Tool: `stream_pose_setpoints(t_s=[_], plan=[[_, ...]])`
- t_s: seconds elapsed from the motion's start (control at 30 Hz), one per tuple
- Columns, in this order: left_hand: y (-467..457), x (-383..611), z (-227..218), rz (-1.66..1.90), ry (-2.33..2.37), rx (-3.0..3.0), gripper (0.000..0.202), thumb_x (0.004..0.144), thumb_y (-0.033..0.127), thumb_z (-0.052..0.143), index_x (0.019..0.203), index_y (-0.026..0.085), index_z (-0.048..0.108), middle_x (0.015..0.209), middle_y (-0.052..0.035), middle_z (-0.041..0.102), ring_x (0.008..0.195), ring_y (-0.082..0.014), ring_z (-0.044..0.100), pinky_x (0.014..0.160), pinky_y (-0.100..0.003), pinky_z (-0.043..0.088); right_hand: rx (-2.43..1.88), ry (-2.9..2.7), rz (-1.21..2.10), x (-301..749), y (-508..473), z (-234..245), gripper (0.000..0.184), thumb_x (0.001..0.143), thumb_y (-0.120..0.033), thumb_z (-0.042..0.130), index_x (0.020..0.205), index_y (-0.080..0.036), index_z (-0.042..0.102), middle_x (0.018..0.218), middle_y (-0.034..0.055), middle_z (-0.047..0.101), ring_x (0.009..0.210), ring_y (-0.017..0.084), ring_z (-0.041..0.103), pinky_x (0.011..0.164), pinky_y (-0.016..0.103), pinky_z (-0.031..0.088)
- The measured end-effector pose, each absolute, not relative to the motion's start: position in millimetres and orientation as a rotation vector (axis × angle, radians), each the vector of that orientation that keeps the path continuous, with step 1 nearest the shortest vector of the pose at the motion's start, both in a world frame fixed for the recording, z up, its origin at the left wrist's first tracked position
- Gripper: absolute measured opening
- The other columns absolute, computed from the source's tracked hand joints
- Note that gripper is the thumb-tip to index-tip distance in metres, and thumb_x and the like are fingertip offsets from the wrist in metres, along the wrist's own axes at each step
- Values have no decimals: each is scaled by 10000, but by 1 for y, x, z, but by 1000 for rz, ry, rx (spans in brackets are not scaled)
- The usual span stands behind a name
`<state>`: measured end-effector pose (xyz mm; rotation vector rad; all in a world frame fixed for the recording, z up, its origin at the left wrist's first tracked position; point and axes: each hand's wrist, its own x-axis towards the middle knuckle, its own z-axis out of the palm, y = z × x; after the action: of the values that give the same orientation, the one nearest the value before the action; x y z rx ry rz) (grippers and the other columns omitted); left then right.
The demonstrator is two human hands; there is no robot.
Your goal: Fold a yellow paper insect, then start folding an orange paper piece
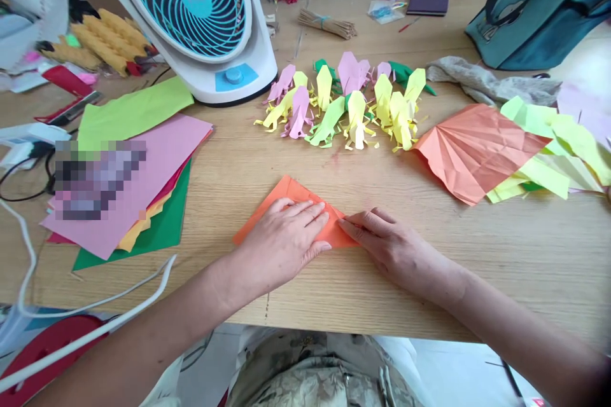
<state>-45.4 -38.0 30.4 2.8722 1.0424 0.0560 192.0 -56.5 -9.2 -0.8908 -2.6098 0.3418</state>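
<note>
A folded sheet of orange paper [272, 205] lies on the wooden table, its peak pointing away from me. My left hand [291, 235] rests flat on it, fingers stretched toward the right. At the paper's right corner, my right hand [382, 235] pinches the edge between thumb and fingers. Beyond and to the right lies a creased orange-red paper [477, 151] with fan-like folds. Several cut paper flowers [356, 116] in yellow, pink and green stand in a cluster past my hands.
A white fan [260, 70] stands at the back left. Coloured paper sheets [167, 140] are stacked on the left, near a white cable [143, 289]. Light green paper pieces [577, 140], a grey cloth [482, 79] and a teal bag [548, 19] lie right. Bundled sticks [327, 24] lie behind.
</note>
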Motion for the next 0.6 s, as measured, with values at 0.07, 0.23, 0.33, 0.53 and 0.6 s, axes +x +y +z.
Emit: stream_pose_setpoints(t_s=[0.07,0.23,0.33,0.53,0.6], plan=[[-39,-45,26,47,1073,2889,436,978,372,499,1302,87,560,1361,-161,603,1255,-297,564,1003,-441,402,-905,-2614,357,193,-57,-10,366,978,-111,361,1281,-120,567,1097,157,617,931,244,569,815,384,536],[-41,-46,25,54,1112,2883,430,974,407,502,1302,136,564,1391,-139,583,1263,-280,560,993,-420,421,-854,-2650,342,193,-54,-6,418,970,-94,348,1351,-145,513,1317,160,565,1062,256,579,898,433,531],[-40,-45,26,46,1098,2862,409,966,411,517,1277,153,579,1388,-134,587,1269,-282,553,998,-425,414,-837,-2708,358,188,-48,0,429,979,-118,364,1394,-155,465,1355,154,559,1090,258,591,915,449,532],[-40,-49,22,116,1107,2823,415,967,381,521,1303,139,545,1380,-151,589,1266,-283,551,1033,-453,365,-826,-2640,468,182,-34,2,369,992,-130,371,1329,-169,518,1164,134,658,1028,228,642,882,406,551],[-42,-51,20,142,1102,2824,396,973,370,512,1301,150,542,1399,-149,573,1278,-282,539,1055,-464,338,-809,-2610,505,184,-32,0,375,994,-136,371,1335,-188,520,1173,127,655,1063,223,640,910,401,543]])
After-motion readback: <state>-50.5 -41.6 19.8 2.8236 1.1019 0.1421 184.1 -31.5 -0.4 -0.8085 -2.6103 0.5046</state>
